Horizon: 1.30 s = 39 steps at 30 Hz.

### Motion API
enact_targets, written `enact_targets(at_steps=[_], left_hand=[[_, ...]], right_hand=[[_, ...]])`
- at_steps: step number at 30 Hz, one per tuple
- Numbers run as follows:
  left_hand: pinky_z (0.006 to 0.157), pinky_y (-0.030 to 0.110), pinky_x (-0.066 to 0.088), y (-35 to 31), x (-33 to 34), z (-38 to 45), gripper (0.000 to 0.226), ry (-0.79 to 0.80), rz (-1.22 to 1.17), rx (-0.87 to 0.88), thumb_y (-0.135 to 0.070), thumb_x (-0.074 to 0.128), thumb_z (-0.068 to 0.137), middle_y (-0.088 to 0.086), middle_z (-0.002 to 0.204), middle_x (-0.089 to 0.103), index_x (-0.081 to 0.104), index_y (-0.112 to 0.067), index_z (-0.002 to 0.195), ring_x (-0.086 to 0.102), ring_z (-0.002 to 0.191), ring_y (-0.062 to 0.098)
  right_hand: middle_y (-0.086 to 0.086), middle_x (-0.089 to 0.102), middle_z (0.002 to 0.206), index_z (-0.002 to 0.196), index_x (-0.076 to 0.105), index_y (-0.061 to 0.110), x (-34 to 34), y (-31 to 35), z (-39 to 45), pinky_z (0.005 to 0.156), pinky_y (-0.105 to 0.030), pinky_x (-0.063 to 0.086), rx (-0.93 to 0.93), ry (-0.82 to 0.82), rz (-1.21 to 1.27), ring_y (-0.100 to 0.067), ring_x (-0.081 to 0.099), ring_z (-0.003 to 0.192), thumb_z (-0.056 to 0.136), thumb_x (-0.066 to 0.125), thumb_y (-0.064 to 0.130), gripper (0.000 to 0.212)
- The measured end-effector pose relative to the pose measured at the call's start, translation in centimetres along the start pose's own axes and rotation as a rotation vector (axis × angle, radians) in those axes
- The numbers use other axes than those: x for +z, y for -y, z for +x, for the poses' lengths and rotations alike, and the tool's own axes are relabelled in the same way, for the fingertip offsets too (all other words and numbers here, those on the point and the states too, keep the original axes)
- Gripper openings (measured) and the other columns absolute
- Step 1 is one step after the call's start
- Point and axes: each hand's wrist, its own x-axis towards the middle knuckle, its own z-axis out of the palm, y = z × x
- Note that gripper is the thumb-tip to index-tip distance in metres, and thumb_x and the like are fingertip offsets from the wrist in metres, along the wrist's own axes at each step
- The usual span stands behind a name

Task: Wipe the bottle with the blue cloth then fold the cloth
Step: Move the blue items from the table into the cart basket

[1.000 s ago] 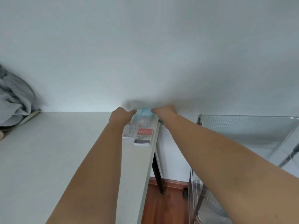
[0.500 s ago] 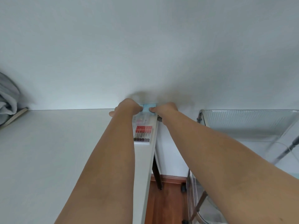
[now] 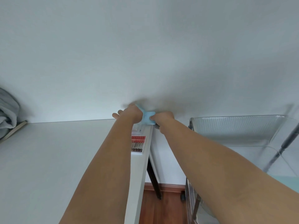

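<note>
The blue cloth (image 3: 148,118) is a small bundle at the far right corner of the white table (image 3: 48,159), close to the wall. My left hand (image 3: 129,114) lies over the cloth's left part and appears to grip it, though it is motion-blurred. Just past the table's right edge, my right hand (image 3: 163,118) pinches the cloth's right edge. No bottle shows in this view.
A flat pack with red and dark sticks (image 3: 137,143) lies by the table's right edge, below my hands. Grey fabric (image 3: 8,118) is heaped at the far left. A clear plastic chair (image 3: 234,130) stands to the right, over wooden floor (image 3: 161,207).
My left hand has moved up and over the cloth, and more of the cloth now shows between my hands. The view shifted slightly left.
</note>
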Motion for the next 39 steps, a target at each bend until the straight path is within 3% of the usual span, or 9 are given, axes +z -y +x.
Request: enact_targets(at_steps=[3, 5, 7, 12, 15, 20, 26, 35, 39], left_hand=[[0.093, 0.039, 0.037, 0.4, -1.0, -0.6, 0.039, -0.06, -0.394, 0.106, -0.014, 0.037, 0.093, 0.01, 0.107, 0.058, 0.041, -0.009, 0.132, 0.05, 0.105, 0.028], [0.079, 0.034, 0.046, 0.6, -1.6, -1.8, 0.032, -0.056, -0.779, 0.212, -0.012, 0.04, 0.095, 0.013, 0.107, 0.059, 0.051, -0.005, 0.124, 0.056, 0.089, 0.026], [0.078, 0.031, 0.046, 0.6, -2.0, -3.3, 0.022, -0.044, -1.039, 0.286, -0.012, 0.042, 0.099, 0.006, 0.103, 0.062, 0.057, -0.012, 0.115, 0.059, 0.082, 0.019], [0.074, 0.028, 0.047, -1.1, -1.8, -7.1, 0.02, 0.069, -1.342, 0.307, -0.014, 0.043, 0.103, 0.0, 0.102, 0.066, 0.06, -0.025, 0.102, 0.067, 0.084, 0.016], [0.07, 0.028, 0.05, -2.8, -1.3, -9.1, 0.02, 0.115, -1.392, 0.318, -0.014, 0.042, 0.103, 0.002, 0.101, 0.066, 0.06, -0.022, 0.105, 0.067, 0.082, 0.017], [0.069, 0.027, 0.048, -6.6, 0.2, -12.0, 0.026, 0.134, -1.337, 0.35, -0.015, 0.04, 0.103, 0.006, 0.107, 0.065, 0.053, -0.013, 0.125, 0.063, 0.081, 0.017], [0.069, 0.027, 0.046, -10.6, 2.0, -14.5, 0.025, 0.093, -1.294, 0.373, -0.014, 0.04, 0.102, 0.001, 0.103, 0.062, 0.053, -0.016, 0.123, 0.06, 0.077, 0.013], [0.065, 0.026, 0.047, -17.5, 4.5, -17.0, 0.022, 0.196, -1.157, 0.446, -0.018, 0.044, 0.102, 0.0, 0.1, 0.062, 0.048, -0.018, 0.123, 0.062, 0.074, 0.012], [0.069, 0.034, 0.048, -19.8, 7.4, -16.8, 0.018, 0.331, -1.137, 0.367, -0.014, 0.058, 0.093, 0.001, 0.106, 0.062, 0.052, -0.023, 0.108, 0.068, 0.08, 0.017]], right_hand=[[-0.018, 0.065, 0.112, 0.104, 0.06, 0.003, -1.2, 1.6, -1.3, 0.074, -0.034, 0.057, -0.002, 0.056, 0.167, -0.025, 0.061, 0.086, 0.084, 0.065, -0.003, 0.021], [-0.019, 0.061, 0.114, 0.117, 0.057, 0.002, -2.4, 2.6, -2.6, 0.066, -0.033, 0.056, -0.037, 0.114, 0.295, -0.028, 0.06, 0.09, 0.086, 0.062, -0.004, 0.031], [-0.018, 0.057, 0.109, 0.121, 0.054, 0.0, -3.8, 3.3, -4.2, 0.068, -0.034, 0.055, -0.072, 0.183, 0.423, -0.029, 0.06, 0.089, 0.088, 0.06, -0.004, 0.034], [-0.011, 0.058, 0.091, 0.097, 0.06, 0.007, -7.4, 3.6, -7.7, 0.062, -0.03, 0.054, -0.184, 0.256, 0.507, -0.022, 0.058, 0.077, 0.089, 0.056, 0.0, 0.012], [-0.009, 0.058, 0.091, 0.093, 0.059, 0.01, -9.0, 3.4, -9.3, 0.062, -0.028, 0.051, -0.264, 0.273, 0.455, -0.021, 0.056, 0.077, 0.09, 0.054, 0.001, 0.01], [-0.013, 0.056, 0.106, 0.118, 0.052, 0.003, -12.1, 2.9, -10.8, 0.07, -0.029, 0.051, -0.378, 0.21, 0.252, -0.023, 0.056, 0.089, 0.091, 0.051, 0.0, 0.027], [-0.008, 0.055, 0.098, 0.111, 0.052, 0.008, -17.9, 2.0, -11.5, 0.069, -0.028, 0.051, -0.4, 0.147, 0.273, -0.017, 0.055, 0.078, 0.093, 0.05, 0.003, 0.019], [-0.002, 0.056, 0.098, 0.106, 0.057, 0.02, -26.5, 1.3, -10.5, 0.064, -0.029, 0.043, -0.372, -0.06, 0.145, -0.018, 0.052, 0.078, 0.09, 0.045, 0.012, 0.022], [-0.006, 0.054, 0.095, 0.113, 0.059, 0.013, -32.6, 0.2, -8.3, 0.059, -0.027, 0.04, -0.275, -0.246, -0.137, -0.018, 0.048, 0.076, 0.085, 0.048, 0.009, 0.03]])
